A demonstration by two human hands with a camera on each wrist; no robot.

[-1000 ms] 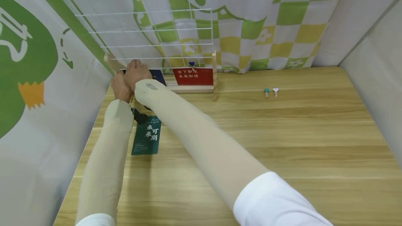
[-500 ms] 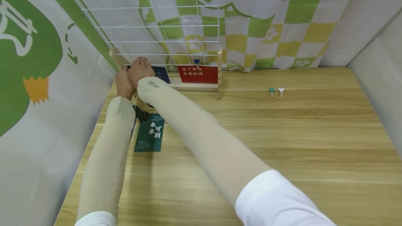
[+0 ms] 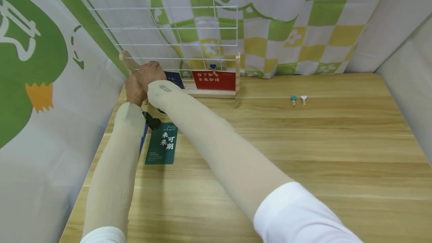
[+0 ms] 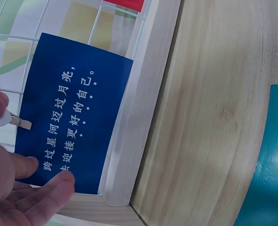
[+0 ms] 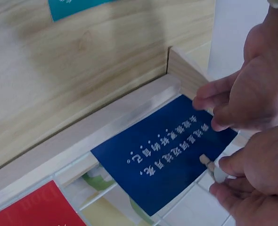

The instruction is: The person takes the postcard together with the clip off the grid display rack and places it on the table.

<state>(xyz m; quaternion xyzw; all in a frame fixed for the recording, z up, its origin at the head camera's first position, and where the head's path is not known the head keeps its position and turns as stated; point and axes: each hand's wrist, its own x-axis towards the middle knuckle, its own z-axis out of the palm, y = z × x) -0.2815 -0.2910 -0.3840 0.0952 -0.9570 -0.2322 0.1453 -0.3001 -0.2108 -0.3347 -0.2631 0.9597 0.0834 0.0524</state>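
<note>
A dark blue card (image 4: 77, 108) with white characters leans against the white wire grid (image 3: 168, 28), its lower edge at the wooden base bar (image 4: 146, 108). My right hand (image 3: 152, 73) pinches a small clothespin (image 5: 207, 160) with a white end between thumb and fingers; its wooden tip overlaps the card's upper edge. At the card's left end my left hand (image 3: 134, 90) holds it, thumb and fingertips at the corner. In the head view the hands hide that end. A red card (image 3: 216, 80) hangs to the right under a blue heart clothespin (image 3: 213, 66).
A green card (image 3: 161, 143) lies on the wooden table (image 3: 270, 153) near the left forearm, with a blue edge (image 3: 143, 140) showing beside the sleeve. Teal (image 3: 293, 99) and white (image 3: 304, 99) heart clothespins lie to the right. A wall (image 3: 84, 96) stands close on the left.
The head view has shifted slightly, so the scene sits a little farther right. Both hands stay at the blue card's left end. More of the blue edge shows beside the left sleeve.
</note>
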